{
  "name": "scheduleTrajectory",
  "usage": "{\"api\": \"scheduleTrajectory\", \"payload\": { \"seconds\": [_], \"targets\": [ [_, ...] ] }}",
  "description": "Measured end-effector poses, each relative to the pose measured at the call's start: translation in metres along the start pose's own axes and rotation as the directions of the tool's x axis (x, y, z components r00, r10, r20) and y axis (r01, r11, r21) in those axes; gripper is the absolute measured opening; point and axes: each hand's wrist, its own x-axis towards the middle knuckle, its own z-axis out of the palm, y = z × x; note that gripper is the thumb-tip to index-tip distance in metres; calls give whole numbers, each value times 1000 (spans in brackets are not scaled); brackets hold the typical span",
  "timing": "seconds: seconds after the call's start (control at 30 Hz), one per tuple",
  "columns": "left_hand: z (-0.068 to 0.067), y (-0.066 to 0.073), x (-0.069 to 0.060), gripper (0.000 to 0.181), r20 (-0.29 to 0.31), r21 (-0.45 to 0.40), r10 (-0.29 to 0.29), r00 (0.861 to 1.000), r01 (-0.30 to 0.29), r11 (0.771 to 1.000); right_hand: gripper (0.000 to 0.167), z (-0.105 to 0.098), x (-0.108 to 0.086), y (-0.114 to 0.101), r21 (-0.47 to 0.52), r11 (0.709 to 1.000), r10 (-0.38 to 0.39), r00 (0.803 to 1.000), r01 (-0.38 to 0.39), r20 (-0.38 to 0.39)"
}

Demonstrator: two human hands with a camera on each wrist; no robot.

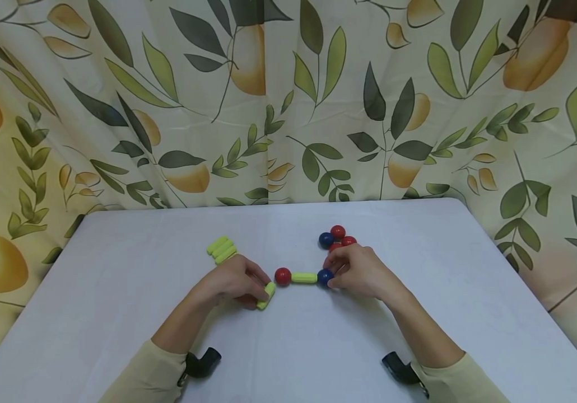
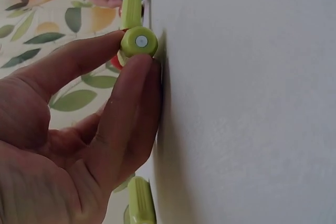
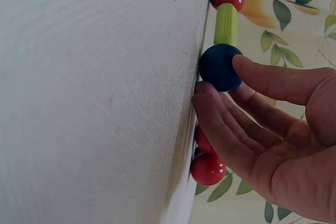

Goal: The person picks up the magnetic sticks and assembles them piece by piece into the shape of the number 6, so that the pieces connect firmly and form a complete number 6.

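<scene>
In the head view, a red ball [image 1: 283, 276], a yellow-green rod [image 1: 304, 277] and a blue ball [image 1: 325, 277] form a straight row on the table. My right hand [image 1: 361, 271] pinches the blue ball at the row's right end; thumb and fingertips hold it in the right wrist view too. Left of the red ball, my left hand [image 1: 238, 280] pinches another yellow-green rod [image 1: 266, 296], which slants with its far end close to that ball. The left wrist view shows this rod's end face [image 2: 140, 41] with a pale round disc in it. Whether rod and red ball touch is unclear.
Several yellow-green rods [image 1: 222, 246] lie side by side behind my left hand. Beyond my right hand is a cluster of red balls [image 1: 338, 232] with a second blue ball [image 1: 326, 240], partly hidden by the fingers. A leaf-patterned curtain [image 1: 278, 112] hangs behind the white table [image 1: 288, 352].
</scene>
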Motion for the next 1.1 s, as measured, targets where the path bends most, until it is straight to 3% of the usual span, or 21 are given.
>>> {"api": "scheduleTrajectory", "payload": {
  "seconds": [0.53,0.73,1.1],
  "targets": [
    [16,5,-1,24,-21,-26,-33,999,32,999,27,0,0,0,-17,1000,5,1000,-5,-5],
    [19,5,-2,22,-26,-15,-33,999,33,999,27,0,0,0,-21,1000,7,1000,-7,-6],
    [21,4,1,25,-16,-69,-37,999,36,997,26,0,-1,0,-21,1000,-6,1000,6,-5]
  ]
}}
